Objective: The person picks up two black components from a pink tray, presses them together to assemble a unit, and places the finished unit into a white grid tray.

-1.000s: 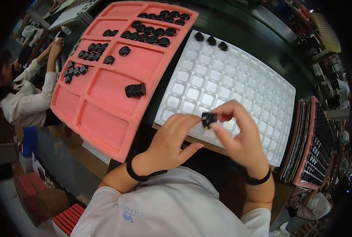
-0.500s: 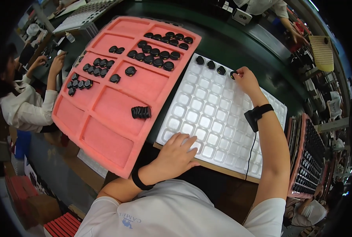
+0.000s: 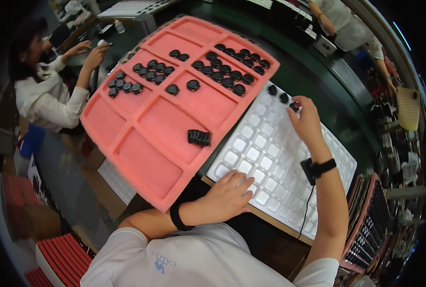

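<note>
The white plastic tray (image 3: 252, 142), with rows of square pockets, lies in front of me. Two black round parts (image 3: 272, 90) (image 3: 283, 98) sit in its far left row. Beside them, my right hand (image 3: 307, 122) pinches another black round part (image 3: 294, 106) between thumb and fingers, at the tray's far edge. Whatever lies behind that hand is hidden. My left hand (image 3: 222, 198) rests with spread fingers on the tray's near left edge, holding nothing.
A pink foam tray (image 3: 146, 155) with compartments stands at the left, overlapping the white tray's side. Several black parts (image 3: 226, 71) lie in it, plus a black stack (image 3: 199, 137). A co-worker (image 3: 50, 91) sits at far left. Stacked filled trays (image 3: 366, 229) stand right.
The view has swung, so the trays appear shifted right. My right hand has moved back along the row to the third black part. The left hand stays on the tray edge.
</note>
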{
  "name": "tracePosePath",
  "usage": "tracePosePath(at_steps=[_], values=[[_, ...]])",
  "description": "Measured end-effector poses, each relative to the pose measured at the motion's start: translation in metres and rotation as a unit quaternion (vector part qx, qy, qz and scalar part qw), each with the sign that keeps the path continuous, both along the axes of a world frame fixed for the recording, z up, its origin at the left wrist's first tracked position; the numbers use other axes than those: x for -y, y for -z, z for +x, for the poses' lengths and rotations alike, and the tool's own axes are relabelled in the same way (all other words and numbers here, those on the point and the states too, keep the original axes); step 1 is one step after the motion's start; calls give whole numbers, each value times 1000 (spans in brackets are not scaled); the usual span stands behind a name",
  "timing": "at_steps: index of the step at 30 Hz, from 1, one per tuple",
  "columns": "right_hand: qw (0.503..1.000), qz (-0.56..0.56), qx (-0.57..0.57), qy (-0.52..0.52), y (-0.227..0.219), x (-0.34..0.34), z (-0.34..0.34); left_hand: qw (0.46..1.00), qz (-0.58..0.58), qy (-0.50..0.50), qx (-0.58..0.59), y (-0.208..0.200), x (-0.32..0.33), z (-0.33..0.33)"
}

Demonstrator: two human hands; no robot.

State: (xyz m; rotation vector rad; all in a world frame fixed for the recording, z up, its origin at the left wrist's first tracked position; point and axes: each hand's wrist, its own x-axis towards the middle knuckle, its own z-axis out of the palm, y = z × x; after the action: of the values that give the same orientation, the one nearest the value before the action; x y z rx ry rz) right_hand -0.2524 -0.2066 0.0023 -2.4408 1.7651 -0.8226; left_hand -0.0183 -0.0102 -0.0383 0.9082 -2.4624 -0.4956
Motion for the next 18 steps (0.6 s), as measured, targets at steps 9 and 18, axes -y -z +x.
tracePosePath(at_steps=[9,18], values=[[930,58,115,-343,-32,-91,139,989,90,99,-69,-41,-28,31],[942,44,105,-315,-13,-96,152,967,160,197,-11,-138,-13,108]])
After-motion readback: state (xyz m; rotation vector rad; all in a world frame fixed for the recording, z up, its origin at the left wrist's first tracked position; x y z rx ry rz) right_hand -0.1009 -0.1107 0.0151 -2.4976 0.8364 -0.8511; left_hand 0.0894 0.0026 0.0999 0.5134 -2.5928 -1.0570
